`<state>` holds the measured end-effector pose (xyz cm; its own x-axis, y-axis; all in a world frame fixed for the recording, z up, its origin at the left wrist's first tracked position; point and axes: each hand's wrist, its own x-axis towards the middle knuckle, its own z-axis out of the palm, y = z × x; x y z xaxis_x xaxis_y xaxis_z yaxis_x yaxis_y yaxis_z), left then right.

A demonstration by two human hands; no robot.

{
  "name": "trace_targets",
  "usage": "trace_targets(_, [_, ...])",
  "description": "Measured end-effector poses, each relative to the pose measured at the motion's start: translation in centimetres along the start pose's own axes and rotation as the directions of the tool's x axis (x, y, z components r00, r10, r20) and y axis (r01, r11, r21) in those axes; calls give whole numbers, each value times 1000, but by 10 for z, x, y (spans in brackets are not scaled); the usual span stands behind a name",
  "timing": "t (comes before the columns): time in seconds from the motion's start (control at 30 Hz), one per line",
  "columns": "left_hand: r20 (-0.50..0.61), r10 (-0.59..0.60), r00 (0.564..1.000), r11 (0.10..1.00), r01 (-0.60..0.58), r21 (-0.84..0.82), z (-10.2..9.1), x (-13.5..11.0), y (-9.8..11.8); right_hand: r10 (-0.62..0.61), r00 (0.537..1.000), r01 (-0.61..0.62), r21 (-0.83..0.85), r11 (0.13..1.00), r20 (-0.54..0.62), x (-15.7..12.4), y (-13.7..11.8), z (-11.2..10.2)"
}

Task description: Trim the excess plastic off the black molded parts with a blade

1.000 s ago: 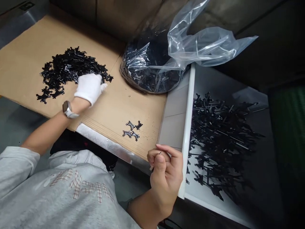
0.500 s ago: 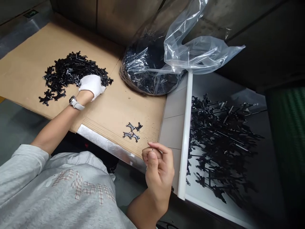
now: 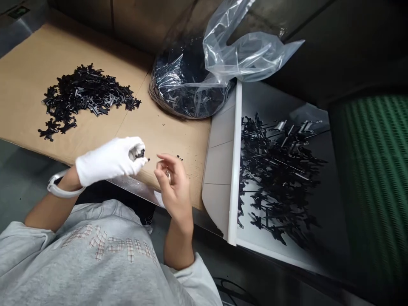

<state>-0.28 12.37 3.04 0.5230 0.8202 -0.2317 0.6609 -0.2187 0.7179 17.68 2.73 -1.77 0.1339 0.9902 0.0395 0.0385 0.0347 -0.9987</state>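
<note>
My left hand (image 3: 110,161), in a white glove, is closed round a few small black plastic parts (image 3: 140,154) that poke out of its fingers. It hovers over the near edge of the cardboard sheet (image 3: 149,127). My bare right hand (image 3: 172,185) is just to its right, fingers curled, thumb and forefinger pinched on a small shiny thing I cannot make out. A pile of black plastic parts (image 3: 83,95) lies on the cardboard at the far left, apart from both hands.
A clear plastic bag (image 3: 197,80) full of black parts sits at the back of the cardboard. To the right, a white tray (image 3: 234,170) holds several black sprue frames (image 3: 277,170). A green ribbed surface (image 3: 372,178) is at the far right.
My left hand left the pile and came back to the near edge with parts in it. My right hand moved left to meet it. The few loose parts by the edge are hidden now.
</note>
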Motion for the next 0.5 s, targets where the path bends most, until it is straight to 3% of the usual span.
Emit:
trace_targets(0.13, [5, 17, 1000, 997, -16, -81, 9, -22, 13, 77, 994, -87, 119, 989, 84, 13, 1, 13])
trace_targets(0.23, [-3, 25, 1000, 955, -24, -296, 11, -26, 10, 134, 984, -159, 235, 959, 120, 10, 5, 19])
trace_targets(0.37, [111, 94, 989, 702, 13, -713, 15, -25, -3, 211, 972, -235, 375, 897, 105, 1, 7, 26])
trace_targets(0.5, [31, 142, 989, 597, -61, -800, 28, -24, -14, 279, 957, -281, 476, 833, 75, -4, 6, 34])
